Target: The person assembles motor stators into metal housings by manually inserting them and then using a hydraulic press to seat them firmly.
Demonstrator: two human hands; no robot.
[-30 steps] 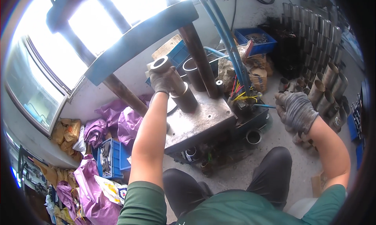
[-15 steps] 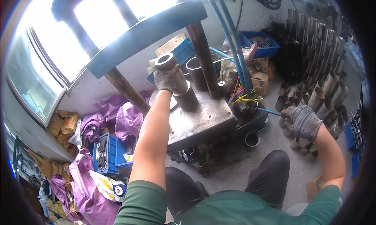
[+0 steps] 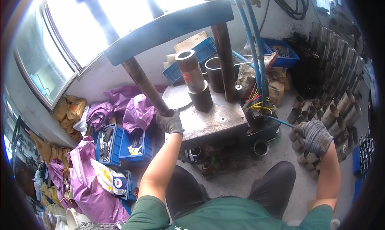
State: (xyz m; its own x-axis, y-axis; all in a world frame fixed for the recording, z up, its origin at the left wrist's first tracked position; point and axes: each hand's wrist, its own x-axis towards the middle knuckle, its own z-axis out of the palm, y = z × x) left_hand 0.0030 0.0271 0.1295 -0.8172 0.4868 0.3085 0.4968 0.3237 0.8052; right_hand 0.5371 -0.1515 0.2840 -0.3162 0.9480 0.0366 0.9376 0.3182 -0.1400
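Observation:
My left hand [image 3: 170,122], in a grey glove, is closed around a small metal tube [image 3: 169,112] at the left front edge of the press's steel plate [image 3: 208,126]. Only the tube's round top shows above my fingers. Farther back on that plate, a metal cylinder [image 3: 192,75] with a hollow top and a red mark stands upright on a darker, wider sleeve [image 3: 200,99]. Neither is touched by my hands. At the right, my gloved right hand [image 3: 315,137] grips the end of a blue lever [image 3: 281,122] that comes from the press's base.
The press's blue crossbeam [image 3: 172,29] spans above the plate on steel posts [image 3: 224,61]. A dark wide tube [image 3: 215,73] stands behind. Blue hoses [image 3: 252,45] and coloured wires rise at the right. Several metal tubes [image 3: 333,113] lie farther right; blue bins [image 3: 108,144] and purple sacks [image 3: 84,178] fill the left.
My left hand has let go of the upper cylinder and moved down and nearer, to the small tube at the plate's edge. My right hand stays on the lever, slightly lower. The view has shifted.

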